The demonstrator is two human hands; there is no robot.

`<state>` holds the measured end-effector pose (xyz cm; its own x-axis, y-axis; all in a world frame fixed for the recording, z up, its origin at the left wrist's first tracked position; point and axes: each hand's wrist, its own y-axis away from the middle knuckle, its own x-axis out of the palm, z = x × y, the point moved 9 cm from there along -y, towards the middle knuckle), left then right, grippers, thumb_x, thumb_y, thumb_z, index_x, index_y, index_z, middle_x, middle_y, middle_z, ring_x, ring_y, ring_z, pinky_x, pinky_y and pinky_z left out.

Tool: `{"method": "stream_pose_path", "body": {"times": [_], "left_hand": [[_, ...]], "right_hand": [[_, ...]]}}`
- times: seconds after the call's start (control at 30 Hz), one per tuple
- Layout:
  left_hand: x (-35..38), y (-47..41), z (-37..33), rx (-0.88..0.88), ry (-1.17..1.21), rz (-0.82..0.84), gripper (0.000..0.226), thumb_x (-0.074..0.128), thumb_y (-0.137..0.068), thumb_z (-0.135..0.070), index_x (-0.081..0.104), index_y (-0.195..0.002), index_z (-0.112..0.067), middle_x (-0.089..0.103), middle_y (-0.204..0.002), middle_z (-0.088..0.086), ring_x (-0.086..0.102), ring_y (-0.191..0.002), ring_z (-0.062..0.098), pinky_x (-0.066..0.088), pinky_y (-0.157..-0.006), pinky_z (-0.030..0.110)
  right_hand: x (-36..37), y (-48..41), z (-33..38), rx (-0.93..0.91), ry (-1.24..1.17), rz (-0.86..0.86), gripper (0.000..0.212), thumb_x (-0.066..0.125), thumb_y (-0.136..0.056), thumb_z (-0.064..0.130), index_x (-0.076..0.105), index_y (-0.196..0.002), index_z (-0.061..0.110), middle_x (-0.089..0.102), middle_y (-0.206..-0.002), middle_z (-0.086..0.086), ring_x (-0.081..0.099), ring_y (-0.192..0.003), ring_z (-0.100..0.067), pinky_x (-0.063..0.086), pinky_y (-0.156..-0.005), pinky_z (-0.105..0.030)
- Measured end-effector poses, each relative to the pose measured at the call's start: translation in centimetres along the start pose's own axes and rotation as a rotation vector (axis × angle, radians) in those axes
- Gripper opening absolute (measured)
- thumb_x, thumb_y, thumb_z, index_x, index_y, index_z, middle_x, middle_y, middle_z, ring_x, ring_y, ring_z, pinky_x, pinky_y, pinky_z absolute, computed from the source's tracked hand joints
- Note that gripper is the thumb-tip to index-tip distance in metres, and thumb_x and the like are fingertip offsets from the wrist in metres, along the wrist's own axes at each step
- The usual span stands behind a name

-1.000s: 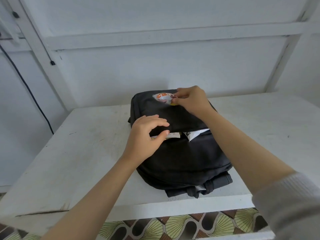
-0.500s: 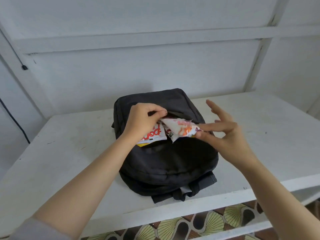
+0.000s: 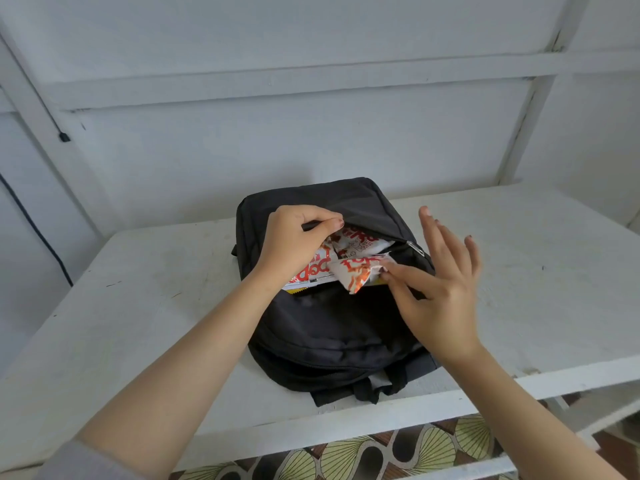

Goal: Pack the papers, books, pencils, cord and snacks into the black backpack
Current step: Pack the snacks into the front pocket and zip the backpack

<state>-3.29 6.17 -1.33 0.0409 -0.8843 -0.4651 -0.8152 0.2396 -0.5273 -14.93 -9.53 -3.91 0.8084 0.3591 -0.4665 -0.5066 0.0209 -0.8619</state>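
Nearest, past the patterned floor (image 3: 349, 455) and the white table's (image 3: 138, 327) front edge, the black backpack (image 3: 332, 337) lies flat with its straps toward the person. Its front pocket gapes across the middle.

The right hand (image 3: 441, 292) pinches the end of an orange-and-white snack packet (image 3: 358, 276) between thumb and forefinger, the other fingers splayed wide and holding nothing. A second ago this hand was picking the packet off the bag's far end; now the packet's other end sits in the pocket mouth, over the snacks already there.

The left hand (image 3: 298, 244), which lay pressed on the pocket a second ago, now grips the pocket's upper flap and lifts it. By my reading the last snack is about to go in, leaving the zipper pull (image 3: 414, 248) to be drawn.

Writing: a second packet (image 3: 313, 273) under the left wrist shows large red letters, upside down, seemingly "pop"; the rest is hidden. The orange print on the held packet and on a third packet (image 3: 358, 241) is unreadable.

Beyond, a dark cable (image 3: 33, 220) runs down the white wall.
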Motion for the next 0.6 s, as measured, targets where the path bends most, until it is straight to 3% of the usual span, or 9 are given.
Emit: {"method": "stream_pose_path", "body": {"times": [0.17,0.3,0.47,0.6], "left_hand": [[0.3,0.0,0.7,-0.031,0.004,0.012,0.013,0.066,-0.085,-0.017,0.073,-0.096,-0.017,0.060,-0.082,-0.026,0.055,-0.079,-0.022,0.040,-0.072,-0.002],[0.4,0.0,0.7,-0.029,0.025,-0.001,0.012,0.067,-0.084,-0.016,0.074,-0.094,-0.017,0.061,-0.082,-0.026,0.056,-0.081,-0.019,0.041,-0.073,-0.001],[0.1,0.2,0.2,-0.013,0.061,-0.041,0.012,0.067,-0.084,-0.016,0.073,-0.094,-0.017,0.062,-0.083,-0.024,0.058,-0.083,-0.017,0.043,-0.073,0.001],[0.2,0.5,0.2,-0.016,0.069,-0.042,0.012,0.067,-0.084,-0.015,0.073,-0.094,-0.018,0.062,-0.083,-0.025,0.058,-0.084,-0.018,0.042,-0.074,0.000]], "right_hand": [[-0.5,-0.4,1.0,-0.063,0.037,-0.069,0.010,0.070,-0.081,0.022,0.078,-0.085,0.018,0.045,-0.138,-0.011,0.050,-0.116,-0.036,0.032,-0.099,-0.058],[2.2,-1.0,1.3,-0.077,0.133,0.095,0.020,0.061,-0.084,0.032,0.076,-0.076,0.021,0.046,-0.141,-0.015,0.041,-0.125,-0.035,0.031,-0.100,-0.060],[4.7,-1.1,1.4,-0.039,-0.005,0.281,0.026,0.055,-0.081,0.042,0.077,-0.079,0.029,0.037,-0.149,-0.010,0.032,-0.133,-0.032,0.022,-0.106,-0.061],[4.5,-1.3,0.4,0.057,0.079,0.231,0.024,0.056,-0.079,0.036,0.076,-0.072,0.026,0.040,-0.147,-0.013,0.035,-0.133,-0.038,0.016,-0.106,-0.064]]}}
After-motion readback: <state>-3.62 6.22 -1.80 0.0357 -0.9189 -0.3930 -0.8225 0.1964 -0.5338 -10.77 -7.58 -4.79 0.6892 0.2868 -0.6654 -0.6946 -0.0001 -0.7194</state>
